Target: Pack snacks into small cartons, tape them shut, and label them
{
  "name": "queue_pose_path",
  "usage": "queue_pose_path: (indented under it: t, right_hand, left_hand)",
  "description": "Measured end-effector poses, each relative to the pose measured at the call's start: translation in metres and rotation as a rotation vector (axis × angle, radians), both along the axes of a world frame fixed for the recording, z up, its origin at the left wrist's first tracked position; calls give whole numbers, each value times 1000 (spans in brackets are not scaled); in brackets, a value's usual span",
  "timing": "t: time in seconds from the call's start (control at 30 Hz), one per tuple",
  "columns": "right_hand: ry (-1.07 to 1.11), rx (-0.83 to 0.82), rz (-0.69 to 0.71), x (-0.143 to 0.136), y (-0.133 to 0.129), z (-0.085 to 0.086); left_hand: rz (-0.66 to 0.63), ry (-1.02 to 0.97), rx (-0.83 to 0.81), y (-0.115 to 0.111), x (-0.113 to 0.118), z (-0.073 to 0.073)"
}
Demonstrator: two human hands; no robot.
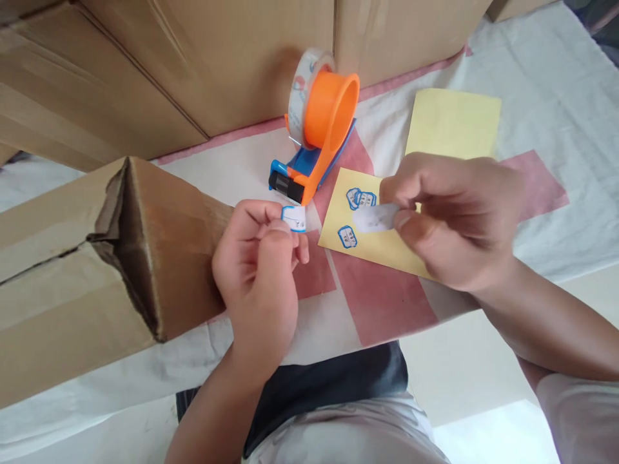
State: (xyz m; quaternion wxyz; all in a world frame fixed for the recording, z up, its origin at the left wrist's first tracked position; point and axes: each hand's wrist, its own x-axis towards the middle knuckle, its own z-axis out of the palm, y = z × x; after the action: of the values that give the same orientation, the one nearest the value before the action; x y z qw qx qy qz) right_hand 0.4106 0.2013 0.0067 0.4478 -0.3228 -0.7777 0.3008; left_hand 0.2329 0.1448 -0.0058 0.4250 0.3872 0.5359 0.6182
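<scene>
Between the thumb and fingers of my left hand [264, 258] is a small white label [294, 218] with a blue border and dark writing. My right hand [445, 219] pinches a whitish slip [374, 218], blurred, above a yellow sheet [387, 250]. On that sheet lie several blue-edged labels, one of them [347, 236] apart from the overlapping ones [360, 198]. An orange and blue tape dispenser [322, 129] with a roll of printed tape stands beyond my hands.
At the left a taped cardboard box [178, 245] lies close to my left hand. Larger cardboard boxes [242, 58] line the back. Another yellow sheet [453, 122] rests behind my right hand on the red and white cloth [556, 103].
</scene>
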Motion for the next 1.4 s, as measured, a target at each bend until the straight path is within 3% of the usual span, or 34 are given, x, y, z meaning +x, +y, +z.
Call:
queue_pose_path:
  t: [0.13,0.27,0.37,0.43,0.5,0.63,0.73,1.2,1.4]
  right_hand:
    - [-188,-98,-81,10,11,6]
    - [-561,-161,-53,29,31,-10]
    - [-745,-117,-212,38,43,-23]
    - [-777,-94,-325,38,44,-23]
    - [-623,-46,-268,33,38,-14]
    - [-130,-42,193,11,3,9]
    - [-30,-129,351,-6,-26,14]
    - [305,-716,451,-54,-90,-26]
    - [424,-733,357,-66,-100,-34]
  left_hand:
    - [-26,-44,-4,1,-2,2]
    - [-73,-66,15,6,-4,1]
    - [-96,-70,49,9,-6,-1]
    - [-116,-50,71,6,-7,-3]
    - [-147,-18,82,-3,-7,-5]
    - [-201,114,56,-31,-6,-8]
    - [-217,229,-4,-48,-11,-6]
    - [-155,591,-24,-97,-39,4]
    - [9,858,28,-100,-41,9]
